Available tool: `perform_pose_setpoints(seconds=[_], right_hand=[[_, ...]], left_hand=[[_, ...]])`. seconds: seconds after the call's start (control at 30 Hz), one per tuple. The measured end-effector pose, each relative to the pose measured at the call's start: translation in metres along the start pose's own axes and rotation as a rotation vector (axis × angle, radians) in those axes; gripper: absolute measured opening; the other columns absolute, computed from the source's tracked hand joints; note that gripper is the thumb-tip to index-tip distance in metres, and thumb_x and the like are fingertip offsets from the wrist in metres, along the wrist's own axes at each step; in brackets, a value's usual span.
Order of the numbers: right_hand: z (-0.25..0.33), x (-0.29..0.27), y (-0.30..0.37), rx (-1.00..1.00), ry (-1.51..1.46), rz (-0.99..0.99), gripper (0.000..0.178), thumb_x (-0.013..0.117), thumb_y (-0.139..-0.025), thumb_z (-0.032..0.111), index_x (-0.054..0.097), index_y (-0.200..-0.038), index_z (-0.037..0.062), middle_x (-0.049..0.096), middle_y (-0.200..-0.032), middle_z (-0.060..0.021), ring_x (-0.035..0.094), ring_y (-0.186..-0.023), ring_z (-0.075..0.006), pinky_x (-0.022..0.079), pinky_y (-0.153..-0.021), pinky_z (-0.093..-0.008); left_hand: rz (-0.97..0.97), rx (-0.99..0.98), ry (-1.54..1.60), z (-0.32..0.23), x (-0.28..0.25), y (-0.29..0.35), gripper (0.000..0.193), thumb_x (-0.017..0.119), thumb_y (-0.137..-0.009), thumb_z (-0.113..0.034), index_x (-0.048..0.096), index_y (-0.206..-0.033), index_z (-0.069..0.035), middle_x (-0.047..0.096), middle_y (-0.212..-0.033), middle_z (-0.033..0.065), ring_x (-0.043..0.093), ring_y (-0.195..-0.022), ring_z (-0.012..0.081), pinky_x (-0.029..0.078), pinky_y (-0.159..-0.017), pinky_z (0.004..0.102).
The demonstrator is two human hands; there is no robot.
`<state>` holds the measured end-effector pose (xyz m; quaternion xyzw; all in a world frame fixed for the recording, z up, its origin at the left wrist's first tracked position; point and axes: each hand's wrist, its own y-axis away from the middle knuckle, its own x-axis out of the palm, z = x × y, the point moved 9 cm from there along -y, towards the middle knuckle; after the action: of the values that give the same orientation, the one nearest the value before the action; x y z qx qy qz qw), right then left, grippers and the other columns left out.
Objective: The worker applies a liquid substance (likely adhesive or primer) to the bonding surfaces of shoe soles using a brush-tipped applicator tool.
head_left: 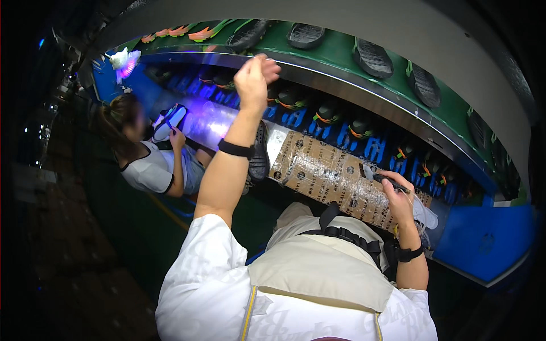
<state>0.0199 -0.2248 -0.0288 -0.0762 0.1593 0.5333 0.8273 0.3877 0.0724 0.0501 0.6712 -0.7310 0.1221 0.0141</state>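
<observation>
My left hand [256,79] is raised over the metal edge of the green conveyor belt [335,54]. Its fingers are bent and smeared by motion, so whether they hold anything is unclear. Below it, a black shoe [259,153] rests against the left end of the bench, partly behind my forearm. My right hand [399,199] is closed around a slim black-handled tool [393,182] above the bench top, which is covered in brown printed tape [324,170]. A small grey piece [368,171] lies by the tool's tip.
Black soles [372,58] and orange-green shoe parts [207,31] lie along the belt. Beneath it, dark shoes [327,112] stand in a row on blue holders. A co-worker [148,153] sits at the left under purple light. Thin cables [422,227] hang near a blue panel [483,238].
</observation>
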Motion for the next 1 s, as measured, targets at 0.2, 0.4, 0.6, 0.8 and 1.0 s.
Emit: perform_pose_setpoints(seconds=[0.2, 0.4, 0.6, 0.8, 1.0], right_hand=[[-0.013, 0.002, -0.006, 0.093, -0.003, 0.007, 0.023, 0.072, -0.094, 0.016, 0.075, -0.111, 0.0012, 0.076, -0.101, -0.0084, 0.067, -0.092, -0.0164, 0.052, -0.086, -0.0308], [-0.003, 0.010, -0.017, 0.040, 0.086, 0.036, 0.024, 0.073, -0.093, 0.016, 0.075, -0.112, 0.0012, 0.077, -0.100, -0.0093, 0.068, -0.090, -0.0157, 0.053, -0.084, -0.0304], [-0.018, 0.008, -0.023, 0.131, 0.076, 0.004, 0.023, 0.072, -0.094, 0.016, 0.075, -0.112, 0.0019, 0.076, -0.100, -0.0092, 0.067, -0.089, -0.0151, 0.053, -0.083, -0.0308], [-0.021, 0.009, -0.030, 0.193, 0.041, -0.008, 0.026, 0.073, -0.096, 0.020, 0.075, -0.114, 0.0010, 0.076, -0.102, -0.0080, 0.066, -0.090, -0.0149, 0.053, -0.085, -0.0313], [-0.012, 0.014, -0.035, 0.179, 0.034, -0.015, 0.030, 0.073, -0.097, 0.023, 0.075, -0.117, 0.0011, 0.075, -0.101, -0.0070, 0.066, -0.089, -0.0138, 0.052, -0.085, -0.0299]], left_hand=[[-0.320, 0.856, -1.146, -0.076, -0.005, -0.042, 0.051, 0.080, -0.084, -0.034, 0.072, -0.119, 0.002, 0.061, -0.122, 0.0311, 0.065, -0.107, 0.0480, 0.054, -0.094, 0.0519], [0.087, 0.564, -1.414, 0.012, -0.035, -0.162, 0.052, 0.078, -0.085, -0.038, 0.072, -0.123, -0.003, 0.061, -0.126, 0.0332, 0.064, -0.111, 0.0515, 0.053, -0.097, 0.0532], [0.179, 0.647, -1.293, -0.031, 0.027, -0.164, 0.033, 0.073, -0.090, -0.029, 0.075, -0.112, -0.005, 0.073, -0.109, 0.0226, 0.069, -0.106, 0.0400, 0.055, -0.091, 0.0505], [-0.061, 0.593, -1.414, -0.077, -0.062, -0.212, 0.034, 0.070, -0.093, -0.032, 0.075, -0.112, -0.005, 0.074, -0.102, 0.0211, 0.071, -0.100, 0.0397, 0.056, -0.089, 0.0491], [-0.027, 0.461, -1.500, -0.086, -0.116, -0.212, 0.035, 0.068, -0.096, -0.035, 0.076, -0.112, -0.005, 0.075, -0.094, 0.0196, 0.072, -0.093, 0.0394, 0.057, -0.086, 0.0476]])
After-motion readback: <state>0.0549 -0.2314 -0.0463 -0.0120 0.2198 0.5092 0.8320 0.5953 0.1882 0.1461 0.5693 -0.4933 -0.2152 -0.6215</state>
